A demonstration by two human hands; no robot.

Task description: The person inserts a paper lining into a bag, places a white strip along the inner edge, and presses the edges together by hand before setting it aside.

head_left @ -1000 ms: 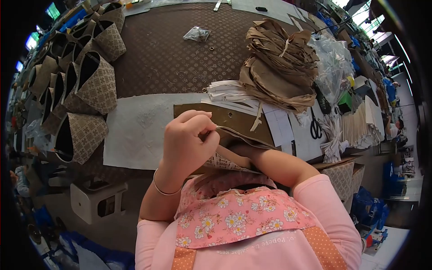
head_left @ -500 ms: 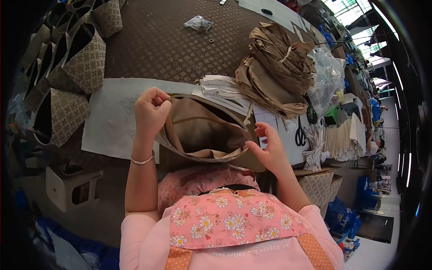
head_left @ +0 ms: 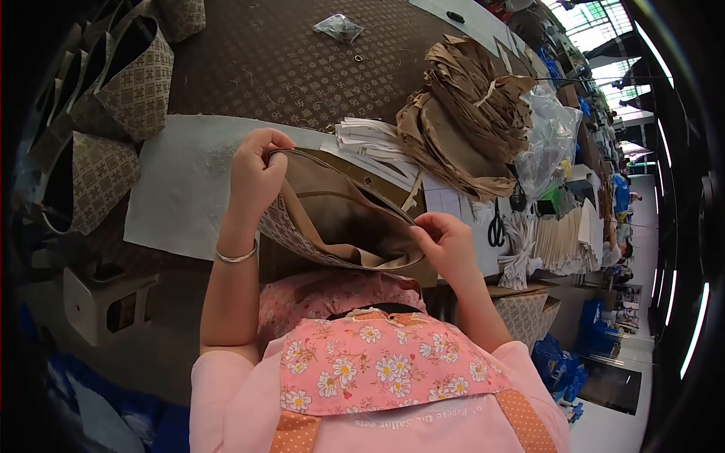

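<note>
patterned bag (head_left: 298, 240) – mouth open, brown lining exposed; left hand (head_left: 257, 175) and right hand (head_left: 447, 245) each pinch opposite ends of its rim, fingers closed.

We hold one soft bag (head_left: 343, 219) by opposite ends of its rim, its mouth gaping upward into a long, uneven oval. We see smooth, creased tan lining within and a beige-and-brown geometric pattern on the outer wall nearest us, which sags a little at the front.
</note>
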